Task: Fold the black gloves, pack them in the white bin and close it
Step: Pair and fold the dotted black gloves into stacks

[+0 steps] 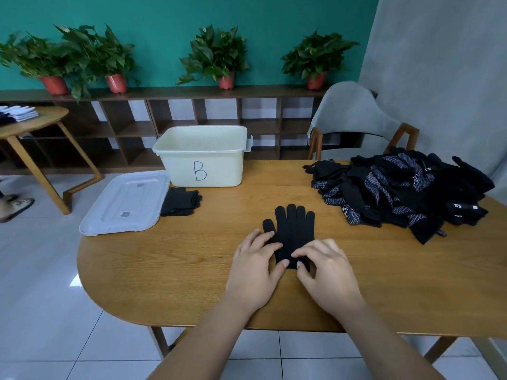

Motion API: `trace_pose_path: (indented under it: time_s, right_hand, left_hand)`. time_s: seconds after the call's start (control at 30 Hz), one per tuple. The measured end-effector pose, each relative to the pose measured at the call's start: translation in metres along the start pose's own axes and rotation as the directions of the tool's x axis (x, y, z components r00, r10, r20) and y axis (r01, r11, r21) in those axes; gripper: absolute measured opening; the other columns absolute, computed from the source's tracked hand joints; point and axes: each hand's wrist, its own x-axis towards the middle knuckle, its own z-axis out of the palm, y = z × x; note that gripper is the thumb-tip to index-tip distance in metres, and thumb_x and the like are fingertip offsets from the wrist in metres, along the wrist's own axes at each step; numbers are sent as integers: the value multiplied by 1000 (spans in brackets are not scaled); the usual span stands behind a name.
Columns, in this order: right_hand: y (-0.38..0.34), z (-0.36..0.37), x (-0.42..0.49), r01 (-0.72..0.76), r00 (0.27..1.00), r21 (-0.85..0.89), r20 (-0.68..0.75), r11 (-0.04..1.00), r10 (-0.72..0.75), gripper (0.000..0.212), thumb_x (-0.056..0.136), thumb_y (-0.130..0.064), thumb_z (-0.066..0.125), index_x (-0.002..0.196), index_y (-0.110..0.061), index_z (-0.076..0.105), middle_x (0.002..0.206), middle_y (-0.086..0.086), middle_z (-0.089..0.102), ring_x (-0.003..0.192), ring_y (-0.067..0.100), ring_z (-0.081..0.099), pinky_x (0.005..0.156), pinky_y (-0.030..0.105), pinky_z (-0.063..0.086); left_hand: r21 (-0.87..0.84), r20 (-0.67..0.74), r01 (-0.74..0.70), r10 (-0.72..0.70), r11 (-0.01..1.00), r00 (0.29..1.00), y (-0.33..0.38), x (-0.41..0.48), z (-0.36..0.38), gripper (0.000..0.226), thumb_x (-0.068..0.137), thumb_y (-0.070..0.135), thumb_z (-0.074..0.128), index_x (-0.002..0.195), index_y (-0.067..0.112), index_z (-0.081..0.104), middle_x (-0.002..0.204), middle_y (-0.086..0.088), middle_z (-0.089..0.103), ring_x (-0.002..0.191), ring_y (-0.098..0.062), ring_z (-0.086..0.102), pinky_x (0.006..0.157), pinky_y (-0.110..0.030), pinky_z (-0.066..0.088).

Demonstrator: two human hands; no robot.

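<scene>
Mid-frame on wooden table [164,264]: flat black glove [295,231], pressed by left hand [255,267], cuff pinched by right hand [329,272].

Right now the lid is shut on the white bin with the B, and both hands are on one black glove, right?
Not quite. The lid is off: it lies flat on the table, left of the open white bin, as the head view shows. The left hand and right hand are indeed on one black glove.
</scene>
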Motion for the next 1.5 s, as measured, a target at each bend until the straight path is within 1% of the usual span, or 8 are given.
trace_pose_path:
  time_s: [0.17,0.37,0.6,0.83,1.03,1.2,1.37,1.5]
  right_hand:
    - [0,1,2,-31,998,13,54,999,30,18,83,-39,72,102,-41,70,104,-26,58,114,4,48,93,33,43]
    - [6,7,1,-18,1000,23,-15,1000,18,14,86,-27,82,97,-34,77,101,-24,64,104,4,55,89,34,49]
    - [3,9,-2,23,995,-45,-98,999,-28,13,89,-22,82,102,-26,78,94,-15,70,90,10,62,68,26,52]
    - [6,4,-2,15,993,79,-120,997,-6,21,87,-17,85,106,-24,79,93,-16,72,85,-1,57,74,18,48]
    - [3,2,-1,15,999,56,-30,998,-13,41,87,-45,81,125,-31,73,119,-20,68,119,4,53,96,26,50]
    - [2,1,2,-34,997,48,-64,998,37,22,92,-27,77,114,-29,74,110,-18,70,111,5,58,93,40,54]
    - [-3,-10,-1,-98,990,224,-81,970,118,22,100,-36,67,121,-32,69,102,-25,69,95,1,62,83,26,51]
    - [-4,-11,0,-139,978,358,-98,923,185,25,98,-33,70,121,-23,73,91,-19,69,88,4,66,77,12,50]
  left_hand:
    - [-51,-62,7,-10,999,998,-4,0,2,31,102,49,61,129,37,70,156,14,50,156,-14,23,124,-44,30]
    - [-75,-90,28,-35,997,995,-3,0,4,34,98,56,61,123,36,73,151,14,53,154,-14,25,122,-44,32]
    - [-50,-64,-5,2,999,998,0,-2,0,44,88,60,66,125,38,71,152,15,50,153,-16,25,123,-42,32]
    - [-56,-77,-9,4,998,997,-1,-2,0,28,95,45,71,122,38,73,149,13,53,150,-19,29,121,-44,34]
    - [-135,-109,15,-30,991,994,-3,-2,0,22,102,39,65,119,32,76,140,13,59,140,-17,39,115,-45,41]
    - [-286,-130,36,-76,958,989,1,-4,-8,27,103,44,64,129,39,68,129,26,59,131,-3,44,111,-40,43]
    - [-294,-127,102,-145,950,981,3,-4,-12,46,99,47,68,143,40,57,121,33,59,123,6,48,110,-34,41]
    - [-298,-118,123,-164,946,979,1,-5,-10,41,100,36,70,139,43,59,105,27,63,99,-4,60,98,-37,52]
